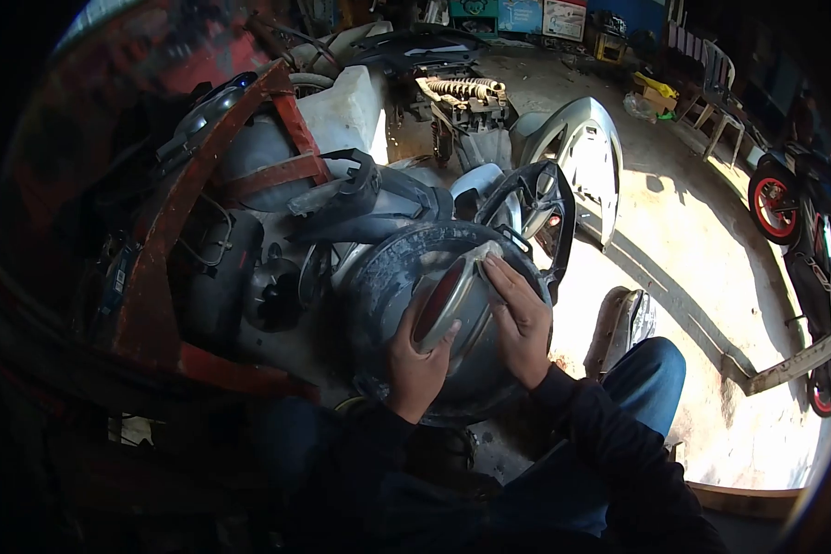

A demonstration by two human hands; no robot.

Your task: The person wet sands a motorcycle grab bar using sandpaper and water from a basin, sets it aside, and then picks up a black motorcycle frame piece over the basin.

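Observation:
An elongated motorcycle light or trim piece (pixel 441 301) with a dark red face and a pale rim is tilted up over a round black basin (pixel 379 268). My left hand (pixel 421 364) grips its lower end, thumb on the near side. Along its upper right edge, my right hand (pixel 523 325) presses its fingers together. A small pale sheet (pixel 489 250) shows beneath those fingertips; whether it is cloth or sandpaper I cannot tell. Greyish liquid seems to lie in the basin beneath the piece.
Dark plastic fairing parts (pixel 369 203) lie beyond the basin, beside a silver panel (pixel 589 157). A rusty red metal frame (pixel 157 268) stands at left. To the right are a motorcycle (pixel 803 222) with red wheels and a plastic chair (pixel 716 78). My shoe (pixel 632 323) rests on sunlit concrete.

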